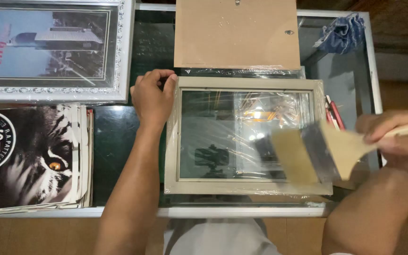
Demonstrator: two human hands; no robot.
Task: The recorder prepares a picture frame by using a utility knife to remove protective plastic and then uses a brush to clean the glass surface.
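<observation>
Left hand (pixel 153 97) curled over the top-left corner of a plastic-wrapped beige picture frame (pixel 246 137) lying flat mid-worktop (pixel 119 141). Right hand (pixel 397 141) closed around the handle of a wide paintbrush (pixel 317 153), blurred, bristles over the frame's lower right. Brown backing board (pixel 237 33) lies just beyond the frame.

1. A framed picture (pixel 48 47) — ornate white border, pale building shown — is laid at the far left.
2. A stack of prints (pixel 34 156), topped by a tiger's face, is placed just below it.
3. A brown backing board (pixel 237 33) is set at the far edge.
4. A blue cloth (pixel 342 33) is crumpled at the far right corner of the glass table (pixel 114 141).
</observation>
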